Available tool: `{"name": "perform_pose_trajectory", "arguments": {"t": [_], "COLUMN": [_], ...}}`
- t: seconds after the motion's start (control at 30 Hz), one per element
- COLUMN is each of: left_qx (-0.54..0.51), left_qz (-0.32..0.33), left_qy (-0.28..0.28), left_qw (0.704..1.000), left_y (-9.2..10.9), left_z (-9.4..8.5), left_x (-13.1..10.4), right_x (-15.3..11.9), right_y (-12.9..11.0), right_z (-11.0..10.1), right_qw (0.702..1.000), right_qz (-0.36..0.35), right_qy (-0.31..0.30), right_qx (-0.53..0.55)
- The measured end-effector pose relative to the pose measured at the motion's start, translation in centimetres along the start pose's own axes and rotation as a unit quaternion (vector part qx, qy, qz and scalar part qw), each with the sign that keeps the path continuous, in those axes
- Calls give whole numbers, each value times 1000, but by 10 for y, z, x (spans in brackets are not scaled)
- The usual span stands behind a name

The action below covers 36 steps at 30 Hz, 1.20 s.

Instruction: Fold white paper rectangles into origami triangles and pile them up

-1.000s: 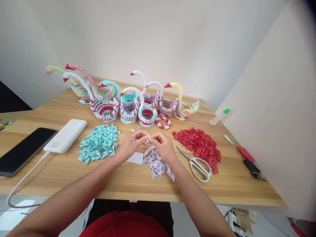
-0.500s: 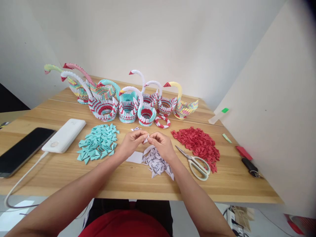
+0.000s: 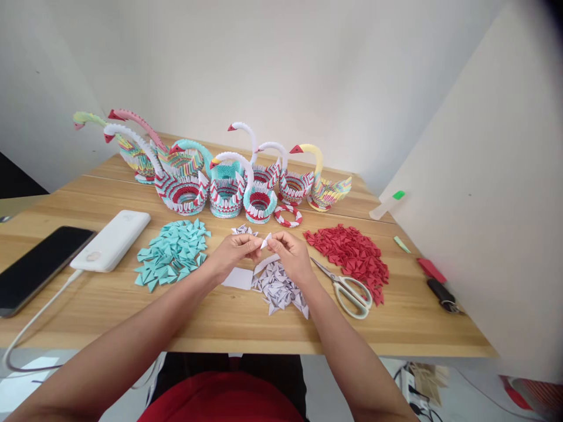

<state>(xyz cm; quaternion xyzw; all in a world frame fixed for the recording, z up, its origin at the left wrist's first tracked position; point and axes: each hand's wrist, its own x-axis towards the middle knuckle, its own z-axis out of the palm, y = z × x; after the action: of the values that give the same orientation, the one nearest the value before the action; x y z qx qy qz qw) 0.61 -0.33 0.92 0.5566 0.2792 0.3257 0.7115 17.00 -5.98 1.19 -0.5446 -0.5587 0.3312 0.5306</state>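
Note:
Between my two hands is a small folded white paper piece (image 3: 266, 241). My left hand (image 3: 237, 251) pinches its left side, and the closed fingers of my right hand (image 3: 288, 251) grip its right side. Just below my right hand lies a pile of white folded pieces (image 3: 281, 287), with a white paper strip (image 3: 266, 264) at its top edge. A white paper sheet (image 3: 238, 278) lies flat beside that pile. A smaller white cluster (image 3: 244, 230) is behind my left hand. Turquoise pieces (image 3: 173, 252) are heaped at left, red ones (image 3: 352, 255) at right.
Several paper swans (image 3: 182, 190) stand along the back, near a red-and-white ring (image 3: 288, 216). Scissors (image 3: 349, 293) lie right of my right hand. A phone (image 3: 41, 264) and a cabled white power bank (image 3: 109, 241) are at left; black keys (image 3: 442, 294) lie far right.
My hands have parted slightly, and more of the white piece shows between my fingertips. The whole view has shifted a little. More of the small white cluster behind my left hand is visible.

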Motion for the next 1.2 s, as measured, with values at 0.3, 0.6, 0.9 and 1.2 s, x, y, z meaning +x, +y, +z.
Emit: {"name": "perform_pose_trajectory", "arguments": {"t": [0.3, 0.6, 0.9, 1.2], "left_qx": [2, 50, 345, 173], "left_qz": [-5, 0, 182, 80], "left_qy": [-29, -32, 75, 43], "left_qw": [1000, 998, 918, 981], "left_y": [-2, 4, 6, 4], "left_z": [-6, -6, 4, 9], "left_x": [1, 0, -6, -5], "right_x": [-1, -2, -3, -3], "right_y": [-4, -7, -1, -1], "right_z": [0, 0, 1, 1], "right_qw": [999, 998, 996, 995], "right_qz": [-9, -14, -36, -26], "right_qy": [10, 8, 15, 21], "right_qx": [-35, -53, -85, -90]}}
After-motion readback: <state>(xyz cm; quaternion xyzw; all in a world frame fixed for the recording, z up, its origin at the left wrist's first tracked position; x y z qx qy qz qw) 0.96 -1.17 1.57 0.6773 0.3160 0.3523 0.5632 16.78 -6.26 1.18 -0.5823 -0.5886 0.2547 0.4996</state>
